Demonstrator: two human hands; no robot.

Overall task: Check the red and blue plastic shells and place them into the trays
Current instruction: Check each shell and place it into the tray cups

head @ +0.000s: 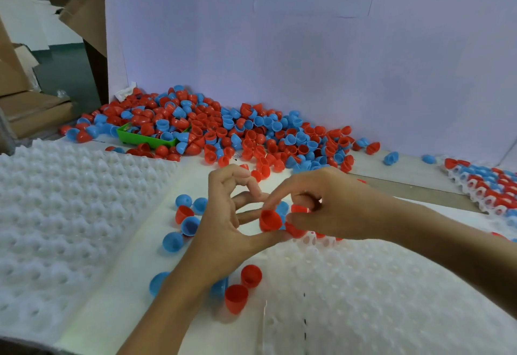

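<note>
a: eyes on the red shell (pixel 270 220), up over the table between both hands, open mouth tipped away from us.

b: who's got it?

a: the left hand (pixel 223 223) pinches it, thumb along the bottom, fingers curled behind. the right hand (pixel 321 209) is curled too, fingertips on another red shell (pixel 293 230) touching the first, with a blue shell (pixel 281 208) tucked just behind.

b: tricky to hold?

a: i'd judge them feather-light, thin and stiff, smooth enough to squirt out of a hard squeeze. best taken across the rim or cupped round the dome, gently.

b: where do they go?

a: the near tray (pixel 391 284), white and dimpled, sits right under the right wrist, with a few shells seated at its far edge. a second white tray (pixel 70 215) lies to the left, and a filled tray (pixel 486 187) far right.

b: room to move?

a: a bare strip runs between the two trays, dotted with loose shells (pixel 243 287) that a forearm could knock. behind, the big heap (pixel 223 128) half buries a green bin (pixel 134 136) against the white backboard (pixel 279 55), so the open room is toward the person.
</note>
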